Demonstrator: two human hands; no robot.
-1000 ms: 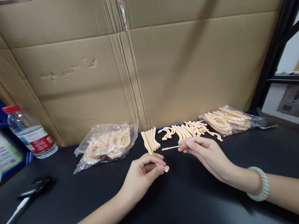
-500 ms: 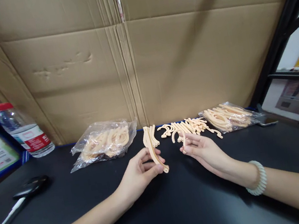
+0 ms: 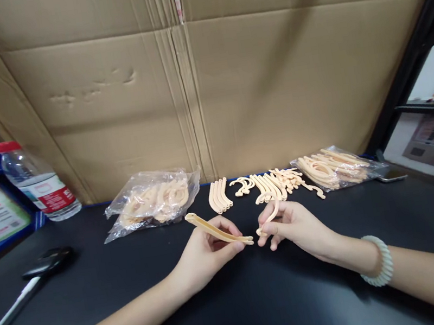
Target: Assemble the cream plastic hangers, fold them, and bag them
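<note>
1. left hand (image 3: pixel 210 251): thumb and index finger pinch a long curved wooden strip (image 3: pixel 211 229) near its right end, other fingers curled. strip slants down to the right; its right end shows two tips.
2. right hand (image 3: pixel 299 229): thumb and fingers pinch a wooden hook piece (image 3: pixel 277 207) near its lower end, curve up. lower fingers slightly spread; coil bracelet (image 3: pixel 381 260) on wrist.
3. small gap between strip tips and hook, both held above the black tabletop (image 3: pixel 244 312). tabletop surface shows between the forearms and toward the near side, room to move there.
4. far side, left to right: left plastic bag (image 3: pixel 157 202) of wooden pieces, left row of curved strips (image 3: pixel 217 196), small hook group (image 3: pixel 243 184), right row of strips (image 3: pixel 268 184), loose pile (image 3: pixel 287 177), right plastic bag (image 3: pixel 331 166).
5. cardboard panel (image 3: pixel 292 90) stands along the far edge, limits reach that way.
6. far left: red-capped bottle (image 3: pixel 47 195); nearer, black device (image 3: pixel 49 261) with white cable (image 3: pixel 10 316).
</note>
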